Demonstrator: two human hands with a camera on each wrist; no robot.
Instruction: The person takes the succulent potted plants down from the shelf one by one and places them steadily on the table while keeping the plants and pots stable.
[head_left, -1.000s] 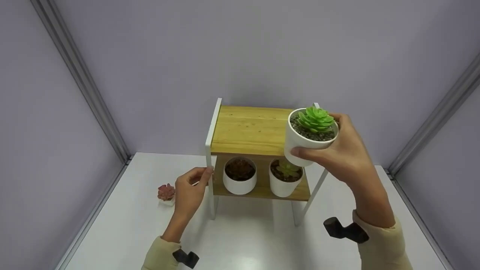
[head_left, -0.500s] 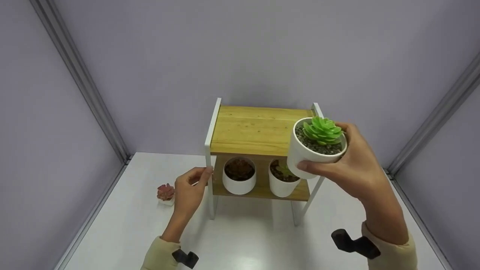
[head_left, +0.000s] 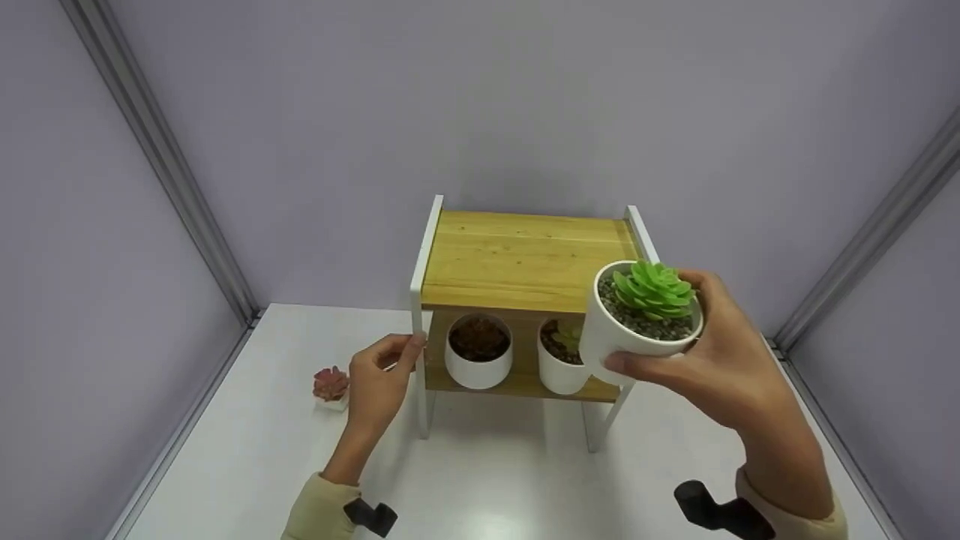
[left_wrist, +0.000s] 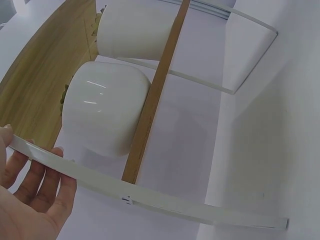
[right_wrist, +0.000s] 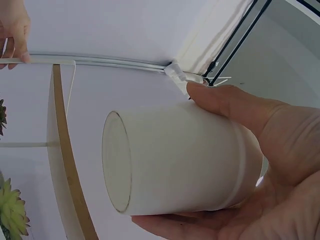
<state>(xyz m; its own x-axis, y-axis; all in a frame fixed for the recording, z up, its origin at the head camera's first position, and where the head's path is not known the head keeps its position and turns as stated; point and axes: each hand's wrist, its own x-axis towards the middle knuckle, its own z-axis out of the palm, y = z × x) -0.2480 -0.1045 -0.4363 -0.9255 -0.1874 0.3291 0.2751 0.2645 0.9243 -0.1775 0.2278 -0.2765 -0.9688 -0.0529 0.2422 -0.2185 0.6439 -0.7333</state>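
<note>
Right of centre, we grip a white pot bearing a green succulent in our right hand; left of centre, our left hand pinches the shelf's white frame.

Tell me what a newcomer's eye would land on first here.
Probably the bright green succulent in its white pot, held up by the right hand near the right end of the shelf. Next might come the left hand, gripping the shelf's left post. A small red plant also stands out on the white table, left of that hand.
</note>
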